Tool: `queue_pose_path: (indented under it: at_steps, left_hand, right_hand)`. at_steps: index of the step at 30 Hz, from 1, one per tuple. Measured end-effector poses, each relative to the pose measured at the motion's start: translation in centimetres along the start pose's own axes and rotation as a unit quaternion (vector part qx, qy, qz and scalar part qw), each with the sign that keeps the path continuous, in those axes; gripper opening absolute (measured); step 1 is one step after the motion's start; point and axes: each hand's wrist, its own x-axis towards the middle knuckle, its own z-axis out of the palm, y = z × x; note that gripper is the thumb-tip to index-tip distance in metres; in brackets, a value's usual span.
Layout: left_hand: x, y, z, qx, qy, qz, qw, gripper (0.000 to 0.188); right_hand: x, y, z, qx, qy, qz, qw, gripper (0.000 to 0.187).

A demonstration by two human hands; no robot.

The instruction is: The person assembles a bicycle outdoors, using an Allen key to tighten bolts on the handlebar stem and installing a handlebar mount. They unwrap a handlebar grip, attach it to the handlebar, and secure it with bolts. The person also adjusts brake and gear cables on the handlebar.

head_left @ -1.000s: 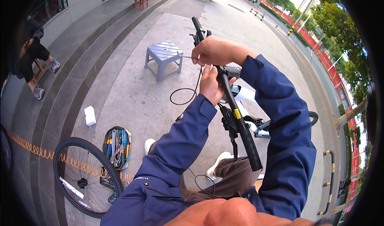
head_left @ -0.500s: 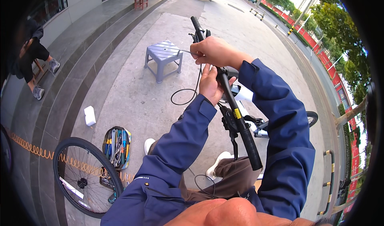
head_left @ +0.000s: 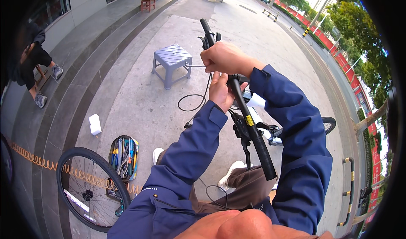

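Observation:
The black handlebar (head_left: 241,98) of a bicycle runs lengthwise in front of me, with a grip (head_left: 265,160) at its near end and a brake lever (head_left: 247,148) below. My left hand (head_left: 220,92) is cupped palm up around the bar's middle, fingers curling up on both sides. Just beyond it, my right hand (head_left: 224,58) is closed on a thin metal rod with a bent end, seemingly a hex key (head_left: 195,66), which points left. The rod's other end is hidden by my fingers. A black cable (head_left: 191,111) hangs in a loop left of the bar.
A grey plastic stool (head_left: 172,56) stands ahead. At lower left are a loose wheel (head_left: 63,182), a tool bag (head_left: 135,171), a coiled orange hose (head_left: 36,158) and a white block (head_left: 94,124). A person (head_left: 36,57) sits by the steps. A striped metal barrier (head_left: 351,177) stands right.
The bent end of the hex key has swung down slightly and now lies nearly level. My right hand has turned a little with it. The hanging cable has shifted slightly left.

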Motion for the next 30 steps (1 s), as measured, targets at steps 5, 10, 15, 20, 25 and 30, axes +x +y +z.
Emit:
queue_pose_path:
  at_steps: [5,10,15,20,25,30]
  left_hand:
    - [0.0,-0.1,-0.2,-0.003,-0.003,0.007,1.0,0.055]
    - [0.1,0.9,-0.7,0.029,0.015,-0.018,0.999,0.061]
    - [-0.5,2.3,-1.6,0.015,-0.006,-0.042,0.999,0.061]
    - [-1.0,2.8,-2.5,0.072,-0.045,-0.031,0.996,0.061]
    - [-0.9,2.8,-2.7,0.058,-0.024,-0.042,0.997,0.046]
    - [-0.9,2.8,-2.7,0.063,-0.015,-0.048,0.997,0.042]
  right_hand:
    - [-0.7,0.8,-0.6,0.07,0.106,-0.021,0.992,0.015]
    - [-1.0,0.9,-0.7,0.067,0.079,0.009,0.995,0.014]
    - [-1.1,1.1,-0.8,0.085,0.038,-0.028,0.995,0.019]
    - [-0.9,0.3,-0.4,0.139,0.0,-0.031,0.99,0.019]
    - [-0.5,-0.2,0.4,0.119,-0.002,-0.045,0.992,0.018]
    - [-0.2,0.3,0.8,0.126,0.004,-0.054,0.991,0.018]
